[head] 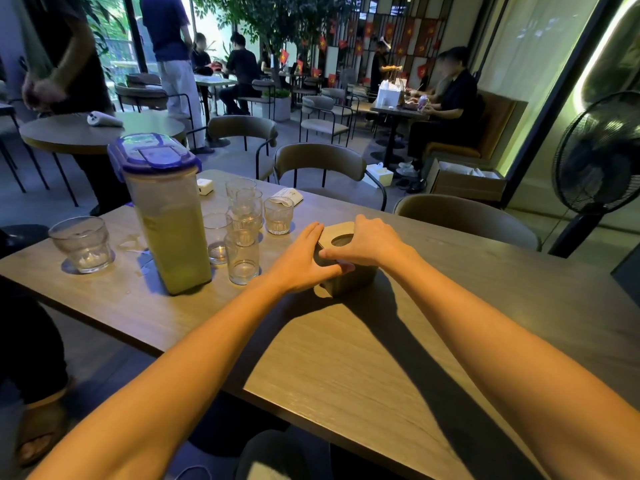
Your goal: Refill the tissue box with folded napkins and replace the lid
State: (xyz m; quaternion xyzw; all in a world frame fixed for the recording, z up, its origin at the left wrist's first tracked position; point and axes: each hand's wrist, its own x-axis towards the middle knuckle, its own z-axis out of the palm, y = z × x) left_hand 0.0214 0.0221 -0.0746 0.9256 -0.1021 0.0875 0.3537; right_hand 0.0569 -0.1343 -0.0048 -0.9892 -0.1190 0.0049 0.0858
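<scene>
A wooden bench [381, 341] is carrying a small tissue box [349, 281] near its middle. The left hand [301, 261] is pressing straight fingers [311, 234] against its side. The right hand [367, 242] is curling fingers over the lid [333, 232], which is likely stiff and light, best gripped by its edges.

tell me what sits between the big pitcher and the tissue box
In the head view, a cluster of clear glasses stands between the pitcher and the tissue box; the left hand also lies across that gap, touching the box's side.
</scene>
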